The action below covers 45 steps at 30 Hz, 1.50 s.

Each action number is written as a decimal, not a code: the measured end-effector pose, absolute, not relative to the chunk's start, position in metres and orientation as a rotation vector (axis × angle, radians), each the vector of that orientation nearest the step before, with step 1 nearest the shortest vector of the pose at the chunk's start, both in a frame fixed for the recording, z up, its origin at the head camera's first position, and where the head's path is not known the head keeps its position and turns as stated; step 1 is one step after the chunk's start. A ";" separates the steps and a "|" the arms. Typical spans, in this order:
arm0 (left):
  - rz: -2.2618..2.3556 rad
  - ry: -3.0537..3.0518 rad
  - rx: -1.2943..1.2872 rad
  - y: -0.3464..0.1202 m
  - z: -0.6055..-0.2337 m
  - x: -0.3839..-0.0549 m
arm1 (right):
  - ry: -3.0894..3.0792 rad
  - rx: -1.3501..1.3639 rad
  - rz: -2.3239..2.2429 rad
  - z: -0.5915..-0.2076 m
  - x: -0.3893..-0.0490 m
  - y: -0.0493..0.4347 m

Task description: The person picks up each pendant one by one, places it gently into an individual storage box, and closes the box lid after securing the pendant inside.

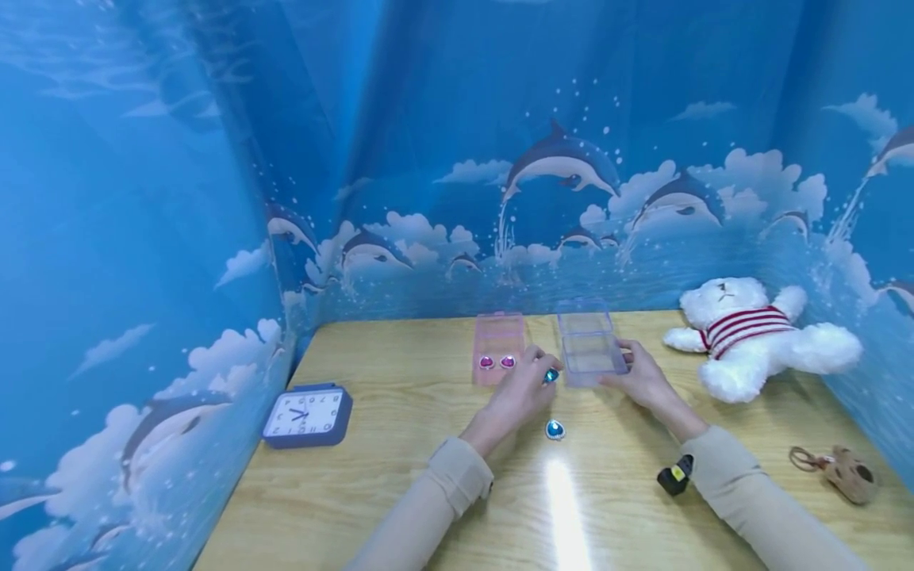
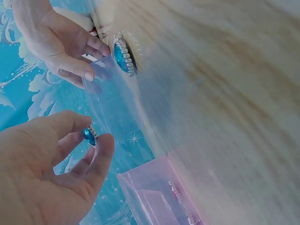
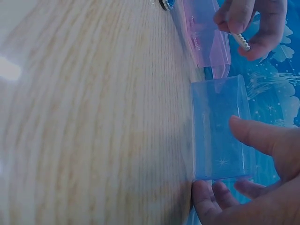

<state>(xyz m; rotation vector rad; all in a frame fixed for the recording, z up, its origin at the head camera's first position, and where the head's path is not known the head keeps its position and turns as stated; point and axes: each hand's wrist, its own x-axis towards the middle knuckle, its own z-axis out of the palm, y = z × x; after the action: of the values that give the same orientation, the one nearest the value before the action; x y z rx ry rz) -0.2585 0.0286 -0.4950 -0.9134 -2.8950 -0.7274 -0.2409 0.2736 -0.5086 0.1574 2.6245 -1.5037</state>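
Blue sheeting [image 1: 421,103] printed with dolphins, clouds and water encloses the work area behind and at both sides of a light wood-grain table [image 1: 400,492]. Your left hand [image 1: 520,390] pinches a blue gem [image 1: 551,376] with beaded edging between thumb and fingertips, raised off the tabletop, between the two boxes. Your right hand [image 1: 640,376] grasps the clear purple-tinted box [image 1: 577,380] at its near right corner, thumb on the near wall, fingers at the right end. A second blue gem [image 1: 555,430], drop-shaped with a pale beaded rim, lies on the table nearer you, apart from both hands. To the left of the clear box stands the pink box [image 1: 481,376]; two magenta gems [image 1: 508,362] sit side by side in its nearer part. Noted at your far left: a blue-framed clock [image 1: 305,415]. Noted at your right: a white plush bear [image 1: 746,333] in a red-striped top, lying on its back, and nearer you a brown keychain [image 1: 850,474].
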 end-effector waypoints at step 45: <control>-0.719 -2.832 -1.000 0.087 -0.478 -0.295 | 2.630 0.144 -1.563 -0.508 -0.240 0.267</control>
<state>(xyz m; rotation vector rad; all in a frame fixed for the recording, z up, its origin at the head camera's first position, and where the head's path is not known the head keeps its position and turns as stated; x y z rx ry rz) -0.2947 0.0870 -0.4783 -1.0004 -2.8316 -0.7192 -0.2403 0.2666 -0.5084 0.1443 2.6301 -1.5628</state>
